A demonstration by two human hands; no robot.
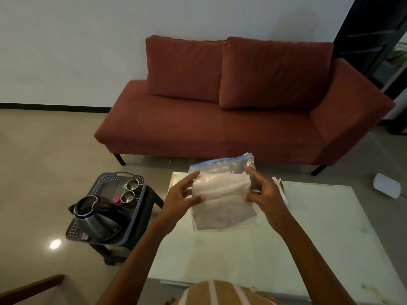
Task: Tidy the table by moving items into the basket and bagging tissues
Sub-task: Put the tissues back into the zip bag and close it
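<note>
Holding bag (222, 165) of tissues (220, 192) just above counter (308, 238): left grip (180, 194) pinches bag's left edge, thumb in front; right grip (264, 192) pinches its right edge. Basket (103, 180) with kettle (94, 216), two cups (127, 196), left of counter.

home living room | red sofa (231, 102) against wall | low table (308, 238) | tiled floor (44, 161)

The pale, glossy rectangular worktop (286, 249) carries white paper tissues (280, 186) at its far edge. Beside its left side, a dark low stool (152, 195) on the beige floor (44, 161) bears the grey perforated basket (99, 186).
</note>
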